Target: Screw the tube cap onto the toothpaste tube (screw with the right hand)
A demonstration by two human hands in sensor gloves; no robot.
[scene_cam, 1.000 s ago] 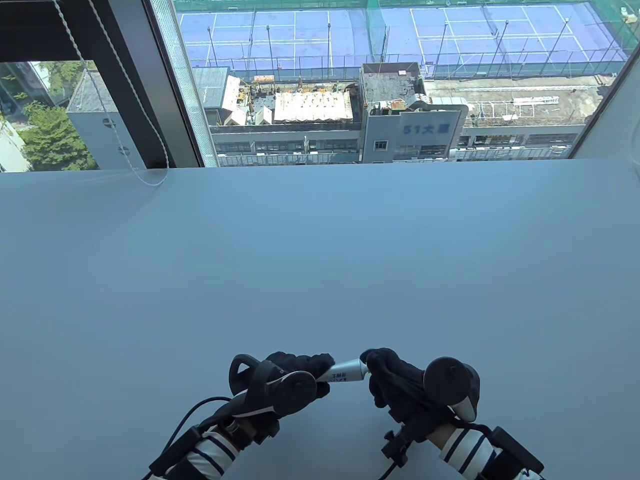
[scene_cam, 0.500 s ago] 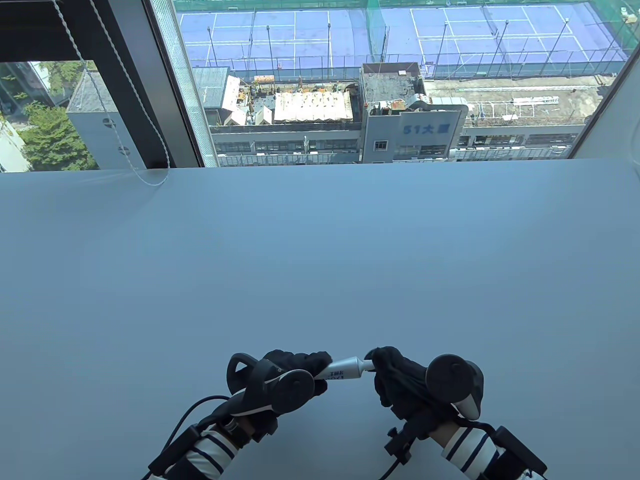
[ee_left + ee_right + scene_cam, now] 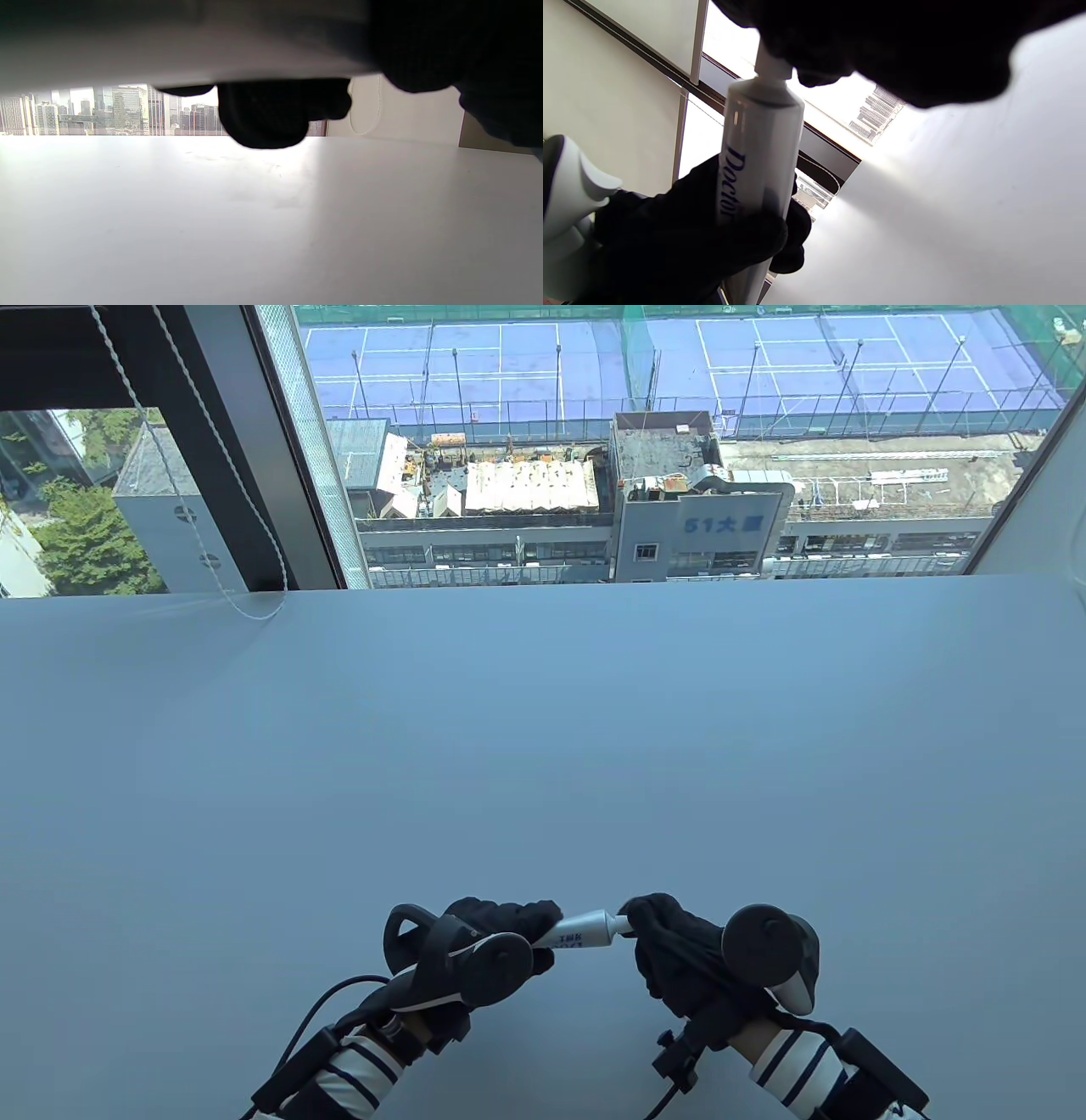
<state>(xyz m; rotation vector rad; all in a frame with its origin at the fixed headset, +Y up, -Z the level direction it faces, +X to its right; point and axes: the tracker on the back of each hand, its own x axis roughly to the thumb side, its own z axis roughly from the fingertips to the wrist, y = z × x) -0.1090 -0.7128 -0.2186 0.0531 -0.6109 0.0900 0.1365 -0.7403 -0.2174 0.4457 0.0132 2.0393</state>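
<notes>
A white toothpaste tube (image 3: 585,931) with dark lettering is held level just above the table, near the front edge. My left hand (image 3: 509,925) grips its body; the right wrist view shows the tube (image 3: 757,152) and that hand's fingers (image 3: 712,237) wrapped around it. My right hand (image 3: 649,925) closes over the tube's nozzle end. In the right wrist view the white neck (image 3: 772,67) runs up into my right fingers (image 3: 840,38); the cap is hidden inside them. In the left wrist view the tube (image 3: 169,51) fills the top as a blurred band.
The white table (image 3: 543,746) stretches away to a large window (image 3: 645,441) at the back. A blind cord (image 3: 246,611) hangs down to the table's far left edge.
My right hand has shifted slightly right and back, so a little more of the tube's neck shows between the hands. The left hand and tube have barely moved.
</notes>
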